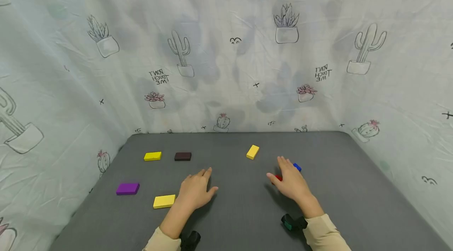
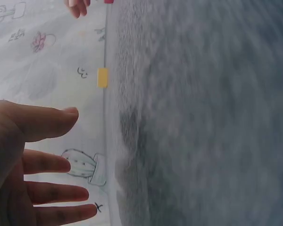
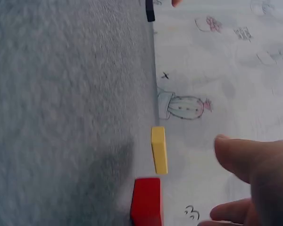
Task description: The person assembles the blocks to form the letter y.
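Note:
My left hand (image 1: 194,191) hovers over the grey table with its fingers extended and nothing in its grasp. Just left of it lies a yellow block (image 1: 164,201). On the right, my right hand (image 1: 291,180) is spread above a red block (image 1: 278,178), which it partly covers in the head view. A blue block (image 1: 297,167) peeks out beyond that hand's fingers. In the right wrist view, the red block (image 3: 147,201) sits on the table below the thumb, with a yellow block (image 3: 159,149) behind it.
Toward the back of the table (image 1: 226,219) are a yellow block (image 1: 153,156), a dark brown block (image 1: 183,156) and another yellow block (image 1: 253,152). A purple block (image 1: 127,189) lies at the left. A cactus-printed curtain (image 1: 226,54) surrounds the back and sides.

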Demonstrator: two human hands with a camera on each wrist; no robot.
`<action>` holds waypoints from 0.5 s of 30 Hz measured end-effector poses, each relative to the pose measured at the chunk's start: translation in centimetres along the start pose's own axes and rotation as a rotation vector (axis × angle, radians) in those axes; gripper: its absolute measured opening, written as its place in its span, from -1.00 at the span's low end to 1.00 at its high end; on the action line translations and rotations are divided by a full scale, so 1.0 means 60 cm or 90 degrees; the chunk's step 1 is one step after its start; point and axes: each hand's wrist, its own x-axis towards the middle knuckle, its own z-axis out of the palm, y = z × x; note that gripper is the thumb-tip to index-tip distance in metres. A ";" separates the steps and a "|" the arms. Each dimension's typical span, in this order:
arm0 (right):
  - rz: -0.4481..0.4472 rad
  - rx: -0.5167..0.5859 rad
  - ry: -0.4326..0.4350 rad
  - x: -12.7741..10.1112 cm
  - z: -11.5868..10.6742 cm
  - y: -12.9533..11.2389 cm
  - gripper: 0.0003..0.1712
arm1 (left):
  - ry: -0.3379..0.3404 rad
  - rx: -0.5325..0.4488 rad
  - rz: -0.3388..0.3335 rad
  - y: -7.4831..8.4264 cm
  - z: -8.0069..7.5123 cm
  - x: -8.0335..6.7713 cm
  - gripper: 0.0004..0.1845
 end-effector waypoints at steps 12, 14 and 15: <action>0.018 0.086 0.066 -0.001 -0.021 0.051 -0.26 | 0.001 -0.037 0.056 0.033 0.013 0.014 -0.39; 0.026 0.096 0.064 -0.001 -0.024 0.059 -0.26 | -0.005 -0.047 0.060 0.038 0.017 0.017 -0.39; 0.029 0.099 0.065 -0.001 -0.026 0.062 -0.26 | -0.006 -0.048 0.063 0.041 0.019 0.018 -0.40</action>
